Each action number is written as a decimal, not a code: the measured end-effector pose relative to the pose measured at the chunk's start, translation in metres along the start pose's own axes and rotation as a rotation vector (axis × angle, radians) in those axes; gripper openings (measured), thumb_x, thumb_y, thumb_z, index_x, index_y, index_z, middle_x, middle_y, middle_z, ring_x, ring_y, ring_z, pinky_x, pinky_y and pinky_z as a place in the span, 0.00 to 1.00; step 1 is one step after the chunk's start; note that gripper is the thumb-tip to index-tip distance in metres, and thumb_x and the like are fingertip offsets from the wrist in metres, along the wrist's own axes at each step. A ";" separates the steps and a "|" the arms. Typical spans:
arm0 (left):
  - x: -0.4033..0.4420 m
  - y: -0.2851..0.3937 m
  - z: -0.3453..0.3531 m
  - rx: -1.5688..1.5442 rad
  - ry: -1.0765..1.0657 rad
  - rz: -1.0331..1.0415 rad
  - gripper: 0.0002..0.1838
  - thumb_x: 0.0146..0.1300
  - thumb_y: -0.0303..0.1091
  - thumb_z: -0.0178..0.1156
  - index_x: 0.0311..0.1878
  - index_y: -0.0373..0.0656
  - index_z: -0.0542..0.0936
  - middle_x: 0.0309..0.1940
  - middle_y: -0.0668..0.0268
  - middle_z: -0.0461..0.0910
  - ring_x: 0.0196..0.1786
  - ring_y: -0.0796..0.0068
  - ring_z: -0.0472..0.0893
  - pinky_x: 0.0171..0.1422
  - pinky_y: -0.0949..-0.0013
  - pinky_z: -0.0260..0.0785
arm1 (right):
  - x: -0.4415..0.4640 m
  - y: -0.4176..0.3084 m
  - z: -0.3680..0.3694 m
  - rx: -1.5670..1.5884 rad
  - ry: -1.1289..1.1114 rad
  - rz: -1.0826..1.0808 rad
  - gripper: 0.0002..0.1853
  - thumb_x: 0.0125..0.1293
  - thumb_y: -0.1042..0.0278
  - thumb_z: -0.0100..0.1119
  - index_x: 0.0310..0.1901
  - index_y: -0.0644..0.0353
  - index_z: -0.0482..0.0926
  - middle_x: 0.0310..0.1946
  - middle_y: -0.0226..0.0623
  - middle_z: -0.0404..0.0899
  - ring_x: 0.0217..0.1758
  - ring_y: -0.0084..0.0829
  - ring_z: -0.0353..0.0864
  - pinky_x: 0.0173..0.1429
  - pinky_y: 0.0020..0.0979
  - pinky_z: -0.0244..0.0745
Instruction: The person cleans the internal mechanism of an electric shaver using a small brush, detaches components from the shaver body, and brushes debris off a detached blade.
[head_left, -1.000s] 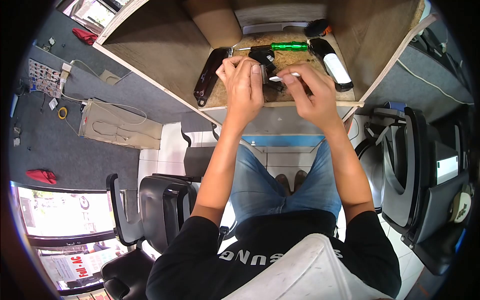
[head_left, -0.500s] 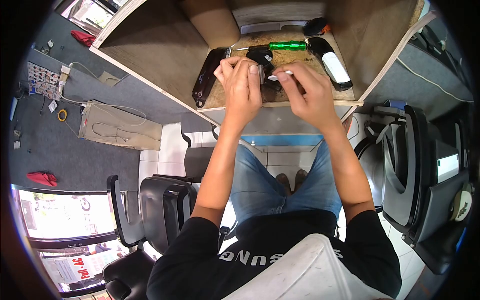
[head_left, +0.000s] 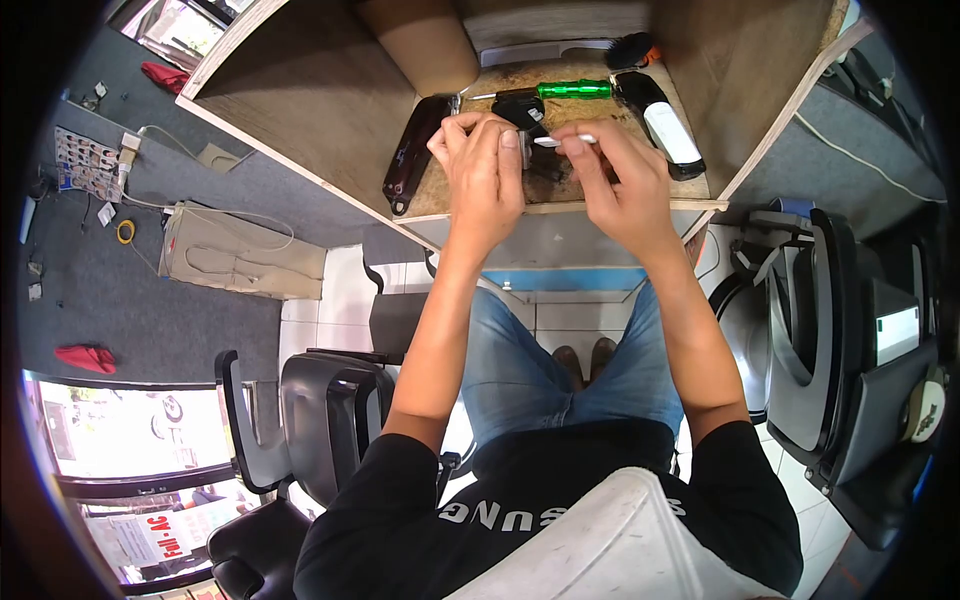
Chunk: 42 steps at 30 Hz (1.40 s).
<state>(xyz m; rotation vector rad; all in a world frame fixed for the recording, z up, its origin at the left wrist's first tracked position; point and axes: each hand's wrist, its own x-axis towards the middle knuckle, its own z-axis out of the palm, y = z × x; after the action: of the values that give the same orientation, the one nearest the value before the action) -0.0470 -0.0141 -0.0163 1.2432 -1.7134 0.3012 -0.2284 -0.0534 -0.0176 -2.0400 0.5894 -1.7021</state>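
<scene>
Slightly higher in the frame than half a second ago, a white stick (head_left: 547,142) sits pinched in the right hand (head_left: 628,185), its tip beside a small metal piece (head_left: 525,150) gripped in the curled left hand (head_left: 484,168), upper centre. Beyond, on the worktop (head_left: 572,115), lies a green-handled screwdriver (head_left: 575,90); farther back, a comb (head_left: 550,53).

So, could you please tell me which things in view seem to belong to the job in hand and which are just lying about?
Seemingly part of the job:
small metal piece, in the left hand
thin white tool, in the right hand
perhaps the green-handled screwdriver, close by

Apparently just lying about:
yellow ring
red item
brush
</scene>
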 end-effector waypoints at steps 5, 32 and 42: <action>0.001 0.001 0.001 0.000 0.009 0.004 0.09 0.80 0.28 0.55 0.40 0.38 0.80 0.39 0.60 0.81 0.56 0.54 0.75 0.69 0.50 0.55 | 0.002 -0.002 0.001 0.054 0.059 -0.002 0.06 0.79 0.69 0.69 0.48 0.63 0.89 0.36 0.37 0.89 0.25 0.30 0.82 0.29 0.32 0.74; -0.003 -0.009 0.000 -0.080 0.012 0.014 0.16 0.84 0.35 0.51 0.39 0.38 0.82 0.40 0.61 0.83 0.55 0.57 0.76 0.69 0.51 0.55 | 0.009 -0.008 -0.003 -0.124 -0.288 -0.069 0.24 0.68 0.60 0.77 0.62 0.57 0.83 0.47 0.43 0.84 0.49 0.48 0.88 0.52 0.44 0.83; -0.003 -0.005 0.000 -0.145 0.146 -0.159 0.15 0.82 0.32 0.57 0.34 0.42 0.79 0.34 0.65 0.80 0.54 0.60 0.72 0.68 0.54 0.55 | 0.006 -0.007 -0.002 -0.153 -0.232 -0.067 0.24 0.64 0.62 0.80 0.59 0.58 0.84 0.44 0.41 0.83 0.46 0.46 0.88 0.48 0.43 0.83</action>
<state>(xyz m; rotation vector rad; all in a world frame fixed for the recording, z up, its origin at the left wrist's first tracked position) -0.0424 -0.0141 -0.0204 1.2119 -1.4764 0.1660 -0.2289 -0.0510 -0.0082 -2.3486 0.5950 -1.4656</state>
